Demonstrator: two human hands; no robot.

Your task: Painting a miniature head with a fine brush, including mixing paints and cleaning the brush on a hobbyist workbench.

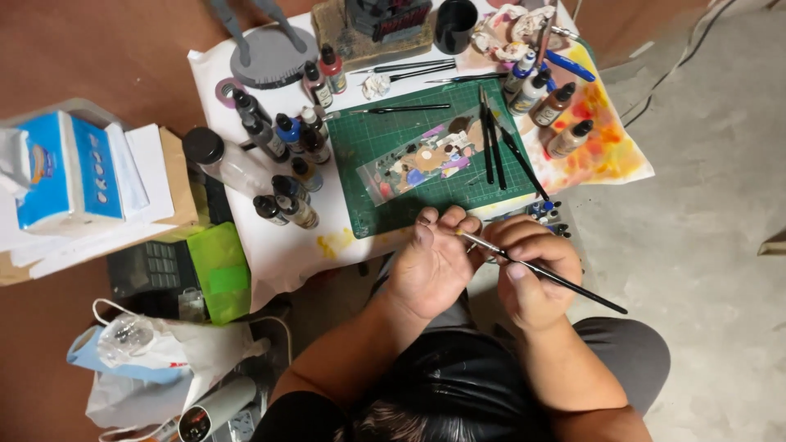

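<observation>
While the head camera looks straight down, both hands meet at lower centre of the frame, just below the table's edge. The right hand pinches a thin black paintbrush between thumb and fingers, its handle running out toward the lower right, its tip pointing up-left. The left hand sits right beside it, fingers curled and closed on the brush tip; whether something small is also held there I cannot tell. Above the hands lies a green cutting mat with a paint-smeared palette on it and spare brushes to the right. Dropper bottles crowd the mat's left side. A tissue box sits at far left, a black cup at top.
</observation>
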